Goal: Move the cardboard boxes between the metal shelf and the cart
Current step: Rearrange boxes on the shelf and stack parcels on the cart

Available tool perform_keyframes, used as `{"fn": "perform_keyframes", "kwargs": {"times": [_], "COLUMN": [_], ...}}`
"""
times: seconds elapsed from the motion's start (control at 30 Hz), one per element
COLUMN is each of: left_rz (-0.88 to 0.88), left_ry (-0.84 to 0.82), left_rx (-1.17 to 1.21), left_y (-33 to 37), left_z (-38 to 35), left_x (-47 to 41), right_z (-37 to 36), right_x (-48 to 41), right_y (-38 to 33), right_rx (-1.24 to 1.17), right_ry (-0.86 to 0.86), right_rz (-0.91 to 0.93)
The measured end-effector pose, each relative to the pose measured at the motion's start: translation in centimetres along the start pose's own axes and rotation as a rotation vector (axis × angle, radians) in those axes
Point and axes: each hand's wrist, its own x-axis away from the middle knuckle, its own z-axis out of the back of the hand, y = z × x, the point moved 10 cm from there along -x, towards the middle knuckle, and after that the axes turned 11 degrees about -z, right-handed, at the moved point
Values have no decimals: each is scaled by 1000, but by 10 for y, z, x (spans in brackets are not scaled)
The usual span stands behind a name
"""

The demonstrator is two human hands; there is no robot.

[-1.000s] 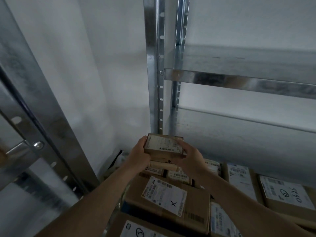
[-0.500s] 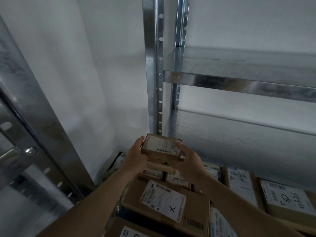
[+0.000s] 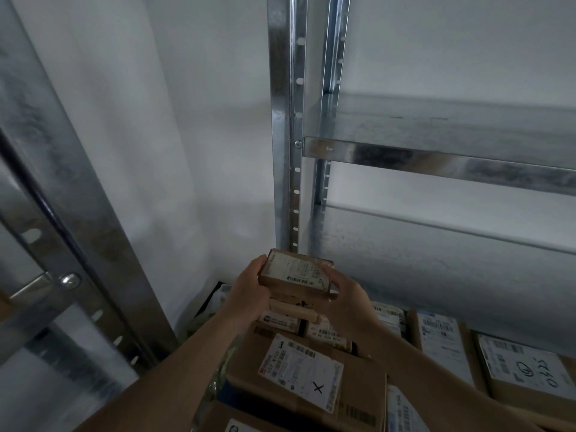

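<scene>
I hold a small flat cardboard box [image 3: 294, 272] with a white label between both hands, just in front of the metal shelf's upright post [image 3: 285, 169]. My left hand [image 3: 249, 288] grips its left side, and my right hand [image 3: 346, 294] grips its right side. Beneath the held box a stack of other small boxes [image 3: 296, 310] rests between my palms. A larger box with an X-marked label [image 3: 305, 369] lies below my forearms among several labelled boxes.
The metal shelf has a bare upper board [image 3: 436, 157] and a bare lower board [image 3: 436, 260] to the right. More labelled boxes [image 3: 523, 369] lie at lower right. A second metal rack frame [image 3: 62, 213] slants along the left, with white wall between.
The held box has tilted slightly and stayed near the post's foot; the view has shifted down and left a little. Both hands keep their grip.
</scene>
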Motion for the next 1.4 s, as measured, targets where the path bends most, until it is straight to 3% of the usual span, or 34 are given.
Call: {"fn": "perform_keyframes", "kwargs": {"times": [0.33,0.47,0.9,1.2,1.4], "left_rz": [-43,-136,-576,-631,-574], "left_ry": [36,47,138,262,405], "left_rx": [-9,-139,-626,-804,-920], "left_y": [23,51,166,234,262], "left_z": [17,31,65,95,106], "left_x": [20,37,130,208,282], "right_z": [20,35,60,76,80], "right_x": [27,52,162,228,285], "right_y": [-15,-32,-118,-168,-180], "right_rx": [24,40,629,608,534], "right_ry": [115,178,412,490,468], "right_rz": [23,47,404,631,822]}}
